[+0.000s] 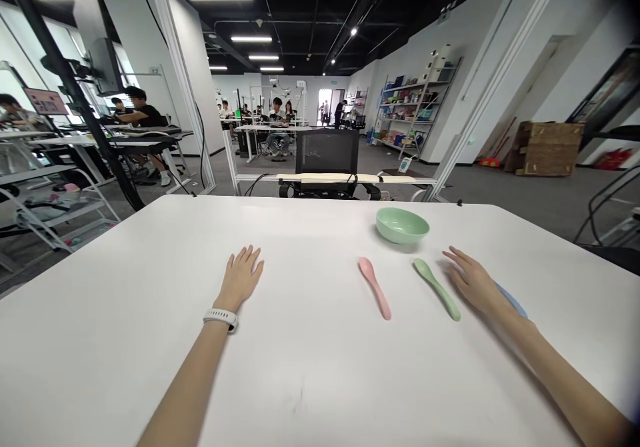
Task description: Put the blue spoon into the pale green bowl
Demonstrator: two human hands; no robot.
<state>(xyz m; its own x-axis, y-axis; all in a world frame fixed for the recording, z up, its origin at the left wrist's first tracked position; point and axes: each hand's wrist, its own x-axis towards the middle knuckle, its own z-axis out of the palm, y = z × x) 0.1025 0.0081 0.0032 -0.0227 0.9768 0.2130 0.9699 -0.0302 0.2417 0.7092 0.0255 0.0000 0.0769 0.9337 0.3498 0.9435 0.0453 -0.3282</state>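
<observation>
On the left half of the white table, my left hand [240, 279] lies flat with its fingers spread, holding nothing. My right hand [470, 277] is at the right, fingers stretched out and apart, just right of a green spoon [436, 288]. Part of a blue utensil [511, 300] shows beyond my right wrist, and the rest of it is hidden behind the hand. A pink spoon [375, 288] lies left of the green one. Behind the spoons stands a light green bowl [402, 226], upright near the table's far edge.
The white table [300, 367] fills the foreground. Past its far edge are a metal frame bar [320, 178] and a black mesh chair [327, 152]. Several people sit at desks farther back. Shelves [415, 110] and a wooden crate [547, 148] stand at the right.
</observation>
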